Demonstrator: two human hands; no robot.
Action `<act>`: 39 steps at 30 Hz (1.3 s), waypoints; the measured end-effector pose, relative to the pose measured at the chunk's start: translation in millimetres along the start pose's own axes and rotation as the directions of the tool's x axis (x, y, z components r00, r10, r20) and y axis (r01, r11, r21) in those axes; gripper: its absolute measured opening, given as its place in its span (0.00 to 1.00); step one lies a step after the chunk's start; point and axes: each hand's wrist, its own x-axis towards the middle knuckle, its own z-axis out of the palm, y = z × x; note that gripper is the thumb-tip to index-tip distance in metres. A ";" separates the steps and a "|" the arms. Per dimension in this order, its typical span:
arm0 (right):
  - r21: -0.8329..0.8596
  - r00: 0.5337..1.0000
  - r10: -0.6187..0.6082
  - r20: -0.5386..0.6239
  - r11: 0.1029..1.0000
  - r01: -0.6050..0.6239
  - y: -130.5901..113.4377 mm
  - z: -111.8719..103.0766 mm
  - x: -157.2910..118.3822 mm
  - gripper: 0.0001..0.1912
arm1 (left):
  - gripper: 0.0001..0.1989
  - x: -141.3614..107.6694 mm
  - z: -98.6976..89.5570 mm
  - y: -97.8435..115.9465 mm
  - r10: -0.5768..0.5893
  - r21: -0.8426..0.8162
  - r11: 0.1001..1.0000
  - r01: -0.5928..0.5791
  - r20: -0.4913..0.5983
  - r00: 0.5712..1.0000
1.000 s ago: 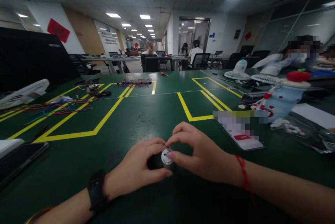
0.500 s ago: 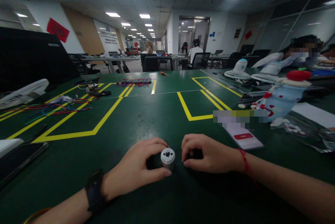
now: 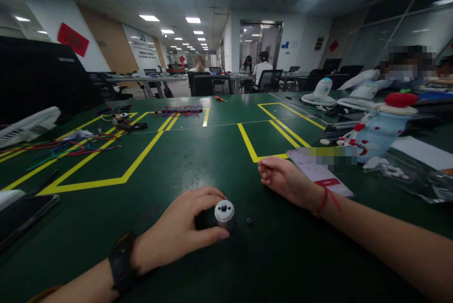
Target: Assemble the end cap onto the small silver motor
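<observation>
My left hand (image 3: 191, 223) is wrapped round a short silver metal cylinder (image 3: 224, 211), thumb in front and fingers behind. The cylinder stands upright on the green table, its round top showing a central hole and smaller holes beside it. Just right of it lies a tiny dark cylindrical piece (image 3: 249, 221), too small to name. My right hand (image 3: 281, 178) hovers farther back and to the right, its fingers curled together and no object showing in them. Behind its wrist lies a phone-like pale slab with a red patch (image 3: 329, 182).
Bundled wires (image 3: 180, 111) and a screwdriver (image 3: 221, 98) lie at the back. Loose wires (image 3: 76, 147) and a dark phone (image 3: 30, 218) are on the left. At right stand a light-blue bottle (image 3: 380, 128) and small fans (image 3: 320, 93). Yellow tape (image 3: 141, 154) marks the table.
My right hand has moved up and right, away from the cylinder, and turned. The tiny dark piece now shows on the table. My left hand keeps its hold on the cylinder.
</observation>
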 end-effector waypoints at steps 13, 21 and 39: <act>-0.674 0.817 -0.035 0.575 0.547 0.498 -11.6 21.0 -23.4 0.07 | 0.15 -0.9 -0.8 2.4 0.003 0.009 1.000 -0.003 -0.001 1.000; -0.665 0.854 -0.306 0.421 0.536 0.520 -17.4 64.0 -26.3 0.05 | 0.12 -0.8 1.2 2.1 0.020 0.024 1.000 -0.019 -0.038 0.999; -0.340 0.988 -0.129 -0.080 0.936 0.094 7.7 6.8 1.7 0.16 | 0.14 -0.3 -1.0 2.7 -0.009 -0.007 1.000 0.009 -0.007 1.000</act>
